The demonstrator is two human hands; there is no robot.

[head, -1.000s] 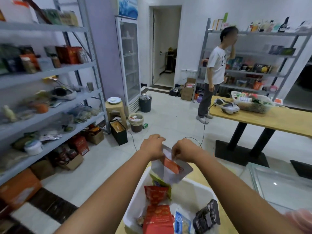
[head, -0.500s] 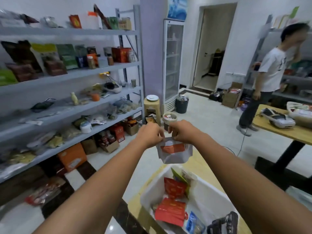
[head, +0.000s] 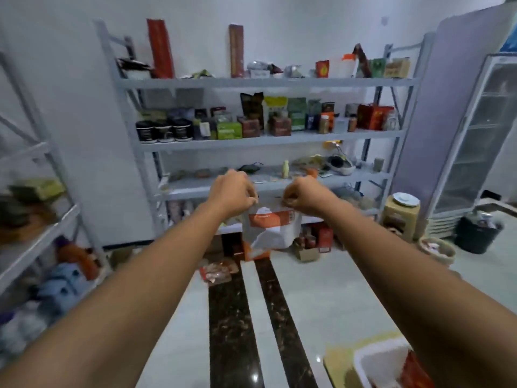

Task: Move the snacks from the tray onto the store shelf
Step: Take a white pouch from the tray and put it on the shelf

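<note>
Room: shop with a white wall. A grey metal shelf (head: 268, 140) full of boxes, jars and bags stands straight ahead. A tall glass-door fridge (head: 475, 141) is on its right.
Snack bag: the white bag (head: 270, 229) with an orange band hangs in the air between the two hands. It is in front of the lower boards of the shelf and not on any board yet.
Left hand: the left hand (head: 234, 191) has curled fingers and pinches the top left corner of the bag.
Right hand: the right hand (head: 302, 196) pinches the top right corner the same way.
Tray: the white tray (head: 375, 357) sits in the bottom right corner, well apart from the bag. Something red lies in it, maybe more snacks, but it is too blurry to be sure.
How it will feel: light and soft, I think. The bag looks thin and crinkly, and its bottom sags and folds. It may be a bit slippery, and a hard squeeze could crush what is inside.
Where to hold: the flat top edge, at both corners, works well. A hand under the bottom would help when setting it down.
What changed: half a second ago the shelf was off to the left and the tray was right under the hands. Now the shelf faces the person and the tray has slid off to the corner. The bag is held farther out, and the hands are wider apart. The person in the white shirt is out of view. The grip is the same.
</note>
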